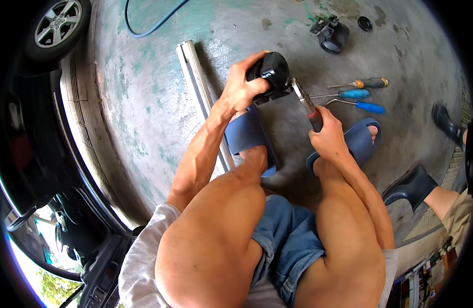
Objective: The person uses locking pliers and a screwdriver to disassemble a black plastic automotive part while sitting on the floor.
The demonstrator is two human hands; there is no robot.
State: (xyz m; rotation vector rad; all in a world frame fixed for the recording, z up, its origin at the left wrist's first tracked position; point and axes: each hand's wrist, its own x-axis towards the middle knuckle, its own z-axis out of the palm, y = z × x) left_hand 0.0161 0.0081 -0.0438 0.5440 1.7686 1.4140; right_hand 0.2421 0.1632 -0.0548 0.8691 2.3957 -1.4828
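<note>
My left hand [244,82] is wrapped round a black plastic part [275,68] with a rounded, glossy end, held up above the floor. In my right hand [329,132] is a pair of pliers [314,117] with a dark, red-marked handle. Its metal jaws reach up to the lower right side of the black part; whether they grip it I cannot tell. Right of the pliers lie an orange-and-grey screwdriver [372,83], a light blue screwdriver [353,94] and a bent-shaft tool with a blue handle [369,107].
A similar black part [333,37] and a round black cap [365,23] lie farther off. A long metal rail [195,77] runs beside my left foot. A blue hose [149,33] curves at the top. Left stands a car with its wheel [58,24]; a person's black shoe [411,187] is at right.
</note>
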